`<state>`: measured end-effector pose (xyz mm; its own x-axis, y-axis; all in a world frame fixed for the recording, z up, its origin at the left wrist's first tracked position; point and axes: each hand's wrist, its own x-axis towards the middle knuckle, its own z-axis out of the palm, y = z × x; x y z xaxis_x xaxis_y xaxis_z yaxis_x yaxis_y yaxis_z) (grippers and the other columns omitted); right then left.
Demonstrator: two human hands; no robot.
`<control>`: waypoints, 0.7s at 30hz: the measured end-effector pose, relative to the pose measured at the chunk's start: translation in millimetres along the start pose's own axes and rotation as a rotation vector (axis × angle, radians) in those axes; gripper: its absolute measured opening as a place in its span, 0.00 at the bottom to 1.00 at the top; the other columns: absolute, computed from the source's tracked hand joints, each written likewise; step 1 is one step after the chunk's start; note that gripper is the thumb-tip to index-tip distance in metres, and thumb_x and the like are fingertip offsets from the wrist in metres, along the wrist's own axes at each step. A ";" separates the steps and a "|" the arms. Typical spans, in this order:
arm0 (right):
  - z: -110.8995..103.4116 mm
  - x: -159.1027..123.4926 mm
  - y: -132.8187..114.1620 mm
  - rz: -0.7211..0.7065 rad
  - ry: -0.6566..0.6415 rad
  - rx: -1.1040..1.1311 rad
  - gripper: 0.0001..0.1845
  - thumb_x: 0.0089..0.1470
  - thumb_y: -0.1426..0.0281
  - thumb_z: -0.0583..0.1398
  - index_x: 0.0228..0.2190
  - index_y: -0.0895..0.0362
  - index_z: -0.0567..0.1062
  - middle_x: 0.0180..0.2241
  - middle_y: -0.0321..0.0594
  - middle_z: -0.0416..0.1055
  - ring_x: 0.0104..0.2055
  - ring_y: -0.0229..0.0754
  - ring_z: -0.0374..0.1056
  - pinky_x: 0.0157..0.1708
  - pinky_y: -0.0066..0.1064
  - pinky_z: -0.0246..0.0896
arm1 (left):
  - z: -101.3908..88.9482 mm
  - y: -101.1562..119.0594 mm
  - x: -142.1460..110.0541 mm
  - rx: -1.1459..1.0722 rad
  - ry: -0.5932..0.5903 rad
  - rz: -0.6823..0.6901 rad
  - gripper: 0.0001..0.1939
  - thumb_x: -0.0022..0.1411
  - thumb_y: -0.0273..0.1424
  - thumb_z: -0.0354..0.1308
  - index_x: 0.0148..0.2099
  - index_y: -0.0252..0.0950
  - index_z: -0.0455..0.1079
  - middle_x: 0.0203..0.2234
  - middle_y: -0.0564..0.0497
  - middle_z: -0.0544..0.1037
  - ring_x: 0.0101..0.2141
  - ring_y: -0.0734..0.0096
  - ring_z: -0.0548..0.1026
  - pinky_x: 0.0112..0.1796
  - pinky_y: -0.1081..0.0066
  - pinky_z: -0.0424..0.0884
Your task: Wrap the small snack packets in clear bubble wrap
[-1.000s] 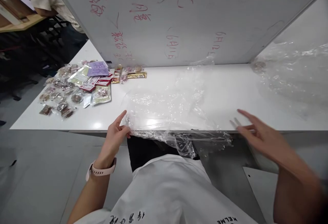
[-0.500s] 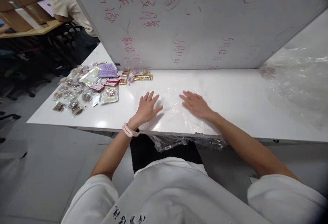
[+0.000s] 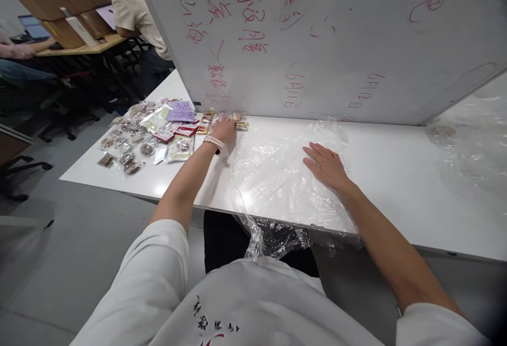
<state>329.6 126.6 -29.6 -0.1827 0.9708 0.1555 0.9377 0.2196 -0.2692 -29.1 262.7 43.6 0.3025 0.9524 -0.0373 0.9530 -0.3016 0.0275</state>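
My right hand [image 3: 324, 165] lies flat, fingers stretched out, on a thin clear plastic sheet or bag [image 3: 273, 177]. The plastic spreads wrinkled over the white table and hangs over its front edge. At the foot of the whiteboard, my left hand [image 3: 224, 130] reaches over small wrapped snack packets. One gold packet [image 3: 242, 126] shows just right of the fingers, and a red-and-gold packet [image 3: 205, 123] lies to their left. The back of the hand hides its fingertips, so I cannot see whether they grip anything.
Several packaged snacks [image 3: 137, 134] are heaped on the table's left part, with a purple packet [image 3: 181, 111] on top. A whiteboard [image 3: 336, 45] with red writing stands along the back. More clear plastic [image 3: 471, 145] lies at the right. Other people sit at a desk [image 3: 103, 46], far left.
My left hand has left the plastic and moved forward to the packets by the whiteboard. My right hand stays flat on the plastic. The view has shifted, and more of the sheet shows spread out.
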 end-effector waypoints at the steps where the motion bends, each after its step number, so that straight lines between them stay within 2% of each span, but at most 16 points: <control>1: -0.1 0.3 0.8 0.003 0.002 0.008 0.30 0.67 0.51 0.43 0.64 0.45 0.65 0.69 0.36 0.55 0.72 0.47 0.49 0.68 0.51 0.46 | 0.5 1.7 4.6 0.017 -0.007 0.006 0.25 0.58 0.23 0.53 0.59 0.29 0.67 0.54 0.34 0.72 0.59 0.45 0.65 0.61 0.48 0.55; 5: 0.0 0.3 2.5 0.001 0.019 0.029 0.28 0.67 0.51 0.44 0.62 0.43 0.66 0.69 0.35 0.57 0.71 0.50 0.51 0.68 0.53 0.48 | 6.5 6.1 11.5 0.063 0.025 0.065 0.22 0.59 0.23 0.53 0.56 0.27 0.68 0.52 0.32 0.73 0.57 0.44 0.66 0.59 0.49 0.54; 8: -0.2 -0.5 2.4 -0.003 0.033 0.041 0.28 0.67 0.51 0.45 0.62 0.43 0.66 0.68 0.34 0.57 0.71 0.51 0.51 0.67 0.54 0.48 | 10.7 6.0 8.1 0.075 0.103 0.105 0.21 0.61 0.24 0.52 0.56 0.27 0.66 0.49 0.34 0.74 0.55 0.45 0.67 0.58 0.50 0.56; 10: -0.8 -0.9 2.2 -0.003 0.035 0.047 0.28 0.67 0.51 0.45 0.62 0.44 0.66 0.68 0.35 0.57 0.71 0.51 0.51 0.67 0.54 0.48 | 9.8 3.4 5.6 0.009 0.185 0.065 0.19 0.64 0.25 0.50 0.56 0.28 0.66 0.46 0.36 0.75 0.51 0.49 0.70 0.56 0.53 0.58; 13: -2.1 -0.7 2.2 -0.002 0.026 0.058 0.29 0.67 0.51 0.45 0.62 0.44 0.66 0.69 0.35 0.57 0.71 0.51 0.51 0.67 0.54 0.48 | 1.5 -7.2 6.1 -0.178 0.417 -0.198 0.17 0.68 0.26 0.47 0.57 0.30 0.64 0.46 0.37 0.75 0.50 0.54 0.71 0.54 0.55 0.62; 15: -2.6 -0.2 2.4 0.001 0.017 0.061 0.29 0.67 0.51 0.44 0.62 0.44 0.66 0.69 0.35 0.56 0.71 0.52 0.51 0.67 0.55 0.48 | -6.1 -19.4 8.9 -0.271 0.544 -0.410 0.17 0.71 0.29 0.46 0.59 0.31 0.62 0.50 0.35 0.73 0.52 0.51 0.71 0.53 0.50 0.64; 16: -2.8 0.0 2.4 0.003 0.014 0.061 0.29 0.67 0.51 0.44 0.62 0.44 0.66 0.69 0.35 0.56 0.71 0.52 0.51 0.67 0.55 0.48 | -9.5 -26.8 10.4 -0.296 0.562 -0.484 0.17 0.71 0.31 0.48 0.59 0.32 0.61 0.52 0.34 0.72 0.53 0.49 0.71 0.52 0.47 0.64; 18: -3.0 0.3 2.2 0.010 0.013 0.061 0.29 0.67 0.51 0.45 0.62 0.45 0.66 0.69 0.35 0.56 0.71 0.51 0.50 0.67 0.54 0.47 | -13.7 -42.0 12.6 -0.323 0.509 -0.557 0.19 0.68 0.37 0.55 0.56 0.30 0.64 0.54 0.31 0.71 0.53 0.46 0.71 0.52 0.42 0.64; 21: -3.6 0.4 1.7 0.017 0.009 0.074 0.29 0.67 0.51 0.45 0.62 0.44 0.66 0.69 0.34 0.56 0.71 0.51 0.50 0.67 0.54 0.47 | -14.1 -59.7 13.6 -0.371 0.320 -0.622 0.27 0.60 0.47 0.60 0.44 0.24 0.71 0.48 0.33 0.75 0.53 0.49 0.71 0.53 0.45 0.65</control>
<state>332.1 127.0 -26.6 -0.1639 0.9736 0.1589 0.9161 0.2100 -0.3417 -82.1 294.2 55.6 -0.3565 0.9248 0.1325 0.8615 0.2705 0.4298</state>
